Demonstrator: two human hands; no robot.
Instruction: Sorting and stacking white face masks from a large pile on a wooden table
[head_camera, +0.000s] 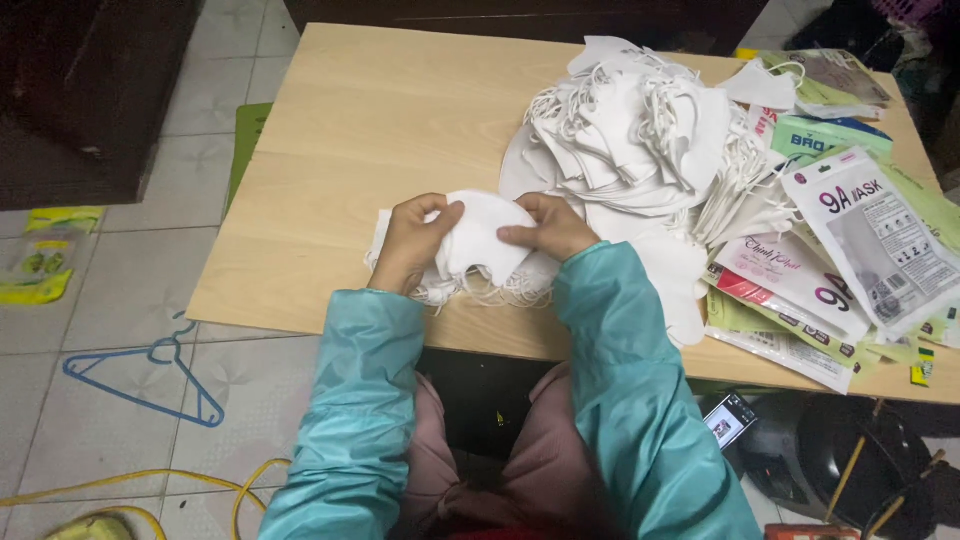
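Both of my hands hold a small stack of white face masks (482, 232) at the near edge of a low wooden table (350, 130). My left hand (412, 243) grips the stack's left side with the thumb on top. On the right side, my right hand (550, 225) pinches it with the fingers curled over the top. The masks' ear loops hang loose below the stack. I wear teal sleeves. A large loose pile of white masks (640, 130) lies just beyond my right hand.
Several flat printed mask packets (850, 240) are spread over the table's right end. A blue hanger (150, 375) and a yellow cable (150, 485) lie on the tiled floor at left. A phone (730, 418) and a dark pan (860, 460) sit below the table at right.
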